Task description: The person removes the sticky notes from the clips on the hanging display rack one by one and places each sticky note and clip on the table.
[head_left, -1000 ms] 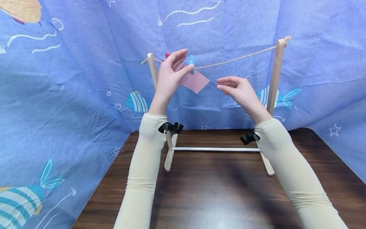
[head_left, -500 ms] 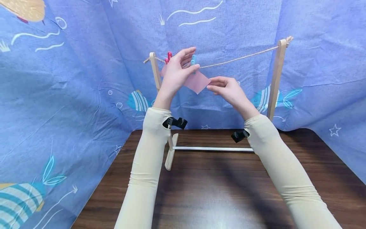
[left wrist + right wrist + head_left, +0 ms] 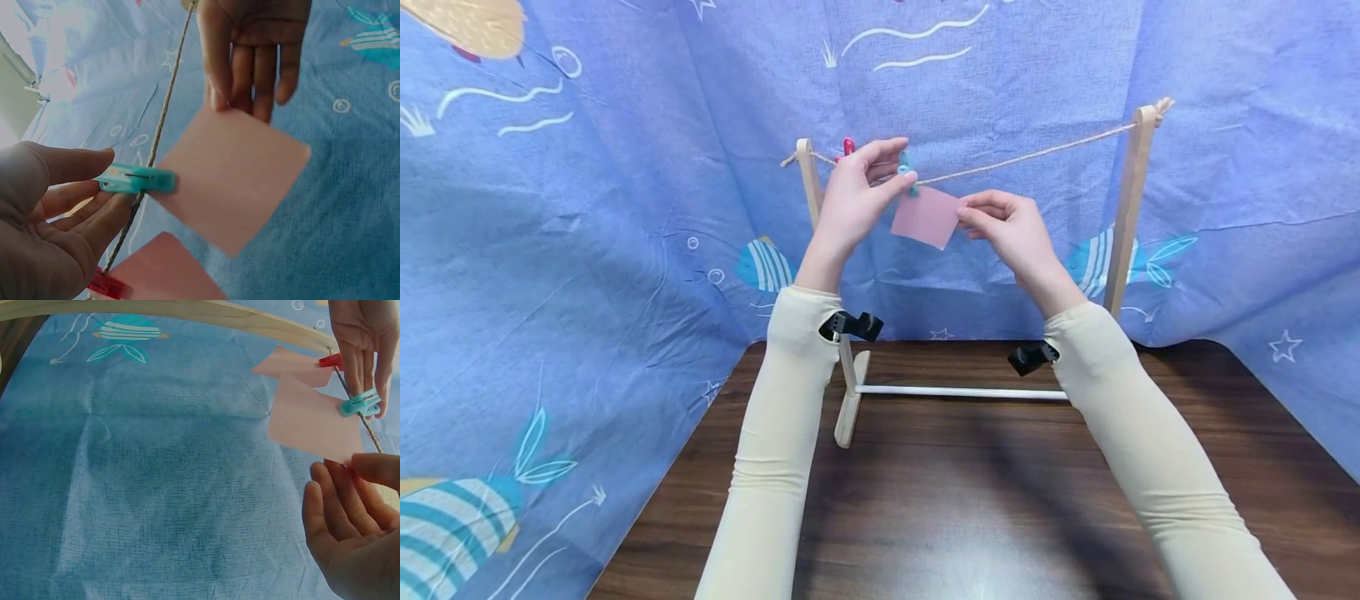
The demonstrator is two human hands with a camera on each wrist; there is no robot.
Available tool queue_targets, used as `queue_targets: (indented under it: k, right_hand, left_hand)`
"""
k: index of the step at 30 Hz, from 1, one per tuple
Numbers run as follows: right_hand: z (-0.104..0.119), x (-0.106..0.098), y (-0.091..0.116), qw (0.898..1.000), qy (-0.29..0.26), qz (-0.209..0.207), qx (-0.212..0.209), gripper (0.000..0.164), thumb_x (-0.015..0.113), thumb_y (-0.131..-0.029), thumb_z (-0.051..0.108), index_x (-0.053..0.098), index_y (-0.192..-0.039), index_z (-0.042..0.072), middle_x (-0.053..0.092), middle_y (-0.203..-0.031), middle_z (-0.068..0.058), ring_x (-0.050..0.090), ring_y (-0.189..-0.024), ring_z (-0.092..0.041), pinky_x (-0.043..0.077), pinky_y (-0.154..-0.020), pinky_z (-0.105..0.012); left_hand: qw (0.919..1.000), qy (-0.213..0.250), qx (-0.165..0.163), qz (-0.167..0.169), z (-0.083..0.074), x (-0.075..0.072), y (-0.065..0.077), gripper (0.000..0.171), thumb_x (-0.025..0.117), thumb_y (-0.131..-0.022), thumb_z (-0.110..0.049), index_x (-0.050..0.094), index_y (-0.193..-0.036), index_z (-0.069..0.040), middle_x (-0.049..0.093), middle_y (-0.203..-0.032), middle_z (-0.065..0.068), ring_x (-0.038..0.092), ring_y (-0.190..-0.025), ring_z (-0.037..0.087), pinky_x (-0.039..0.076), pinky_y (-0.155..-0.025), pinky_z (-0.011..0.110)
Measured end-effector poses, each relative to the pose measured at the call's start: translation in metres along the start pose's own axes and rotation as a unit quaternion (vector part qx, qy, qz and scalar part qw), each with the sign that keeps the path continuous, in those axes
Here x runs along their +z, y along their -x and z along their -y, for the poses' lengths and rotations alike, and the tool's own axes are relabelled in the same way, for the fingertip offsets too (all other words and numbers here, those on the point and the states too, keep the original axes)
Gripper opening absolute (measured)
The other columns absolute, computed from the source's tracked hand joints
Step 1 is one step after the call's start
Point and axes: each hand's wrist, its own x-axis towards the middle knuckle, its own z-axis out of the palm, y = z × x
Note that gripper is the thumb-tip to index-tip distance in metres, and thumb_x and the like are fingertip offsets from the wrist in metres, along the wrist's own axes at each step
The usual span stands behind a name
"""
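Observation:
A teal clothespin (image 3: 140,179) sits on the rope line (image 3: 1022,156), with its jaws over one corner of a pink square of paper (image 3: 927,218). My left hand (image 3: 857,187) holds the clothespin's handle end between thumb and fingers, as the left wrist view shows. My right hand (image 3: 1011,233) pinches the paper's right-hand corner between thumb and fingertips, seen up close in the right wrist view. Farther left on the rope, a red clothespin (image 3: 106,284) grips a second pink paper (image 3: 290,365), which my left hand mostly hides in the head view.
The rope is tied between two wooden posts (image 3: 1131,200), joined low down by a white rod (image 3: 955,392). This stand is on a dark wooden table (image 3: 925,500). Blue printed cloth (image 3: 1000,67) hangs behind and to the left.
My right hand has come in from the right and taken the paper's corner. The paper has turned and now hangs more squarely. My left hand has stayed near the teal clothespin, which tilts more.

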Motion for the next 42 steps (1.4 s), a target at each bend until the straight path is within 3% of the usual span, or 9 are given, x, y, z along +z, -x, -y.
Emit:
queue_targets:
  k: [11, 22, 28, 37, 42]
  right_hand:
    - [0.012, -0.002, -0.002, 0.999, -0.016, -0.025, -0.026, 0.021, 0.072, -0.095, 0.019, 0.074, -0.109, 0.003, 0.075, -0.094, 0.001, 0.069, -0.087, -0.015, 0.056, -0.081, -0.028]
    - [0.012, -0.003, 0.001, 1.000, -0.015, -0.021, -0.016, 0.020, 0.071, -0.096, 0.017, 0.073, -0.109, 0.002, 0.074, -0.094, 0.000, 0.068, -0.088, -0.017, 0.056, -0.079, -0.025]
    - [0.011, -0.005, 0.002, 1.000, -0.009, -0.021, -0.022, 0.021, 0.071, -0.096, 0.018, 0.073, -0.109, 0.002, 0.074, -0.095, 0.000, 0.068, -0.088, -0.018, 0.056, -0.078, -0.024]
    - [0.008, -0.009, 0.004, 1.000, -0.007, -0.022, -0.018, 0.021, 0.070, -0.096, 0.017, 0.073, -0.110, 0.001, 0.074, -0.094, 0.001, 0.069, -0.086, -0.016, 0.056, -0.079, -0.025]
    - [0.006, -0.013, 0.006, 1.000, 0.000, -0.020, -0.020, 0.022, 0.069, -0.097, 0.017, 0.073, -0.111, 0.002, 0.074, -0.095, 0.000, 0.068, -0.089, -0.019, 0.056, -0.079, -0.025]
  left_hand:
    - [0.9999, 0.004, -0.011, -0.010, -0.005, -0.009, 0.006, 0.040, 0.074, -0.094, -0.017, 0.066, -0.132, -0.006, 0.068, -0.125, 0.011, 0.066, -0.113, 0.016, 0.054, -0.092, 0.028]
    - [0.9973, 0.004, 0.048, -0.056, 0.005, -0.005, 0.007, 0.030, 0.077, -0.091, -0.012, 0.073, -0.118, 0.000, 0.073, -0.110, 0.015, 0.071, -0.100, 0.018, 0.054, -0.092, 0.026]
    - [0.9939, 0.029, 0.074, -0.076, 0.003, -0.003, 0.008, 0.025, 0.079, -0.088, -0.008, 0.075, -0.111, 0.003, 0.075, -0.103, 0.015, 0.072, -0.094, 0.017, 0.056, -0.089, 0.027]
    - [0.9890, 0.076, 0.078, -0.100, -0.003, 0.000, 0.011, 0.023, 0.081, -0.084, -0.002, 0.075, -0.104, 0.007, 0.076, -0.098, 0.014, 0.073, -0.088, 0.014, 0.058, -0.084, 0.029]
    - [0.9820, 0.095, 0.107, -0.124, -0.003, 0.001, 0.011, 0.020, 0.080, -0.084, 0.000, 0.075, -0.102, 0.008, 0.075, -0.096, 0.016, 0.073, -0.087, 0.015, 0.058, -0.083, 0.030]
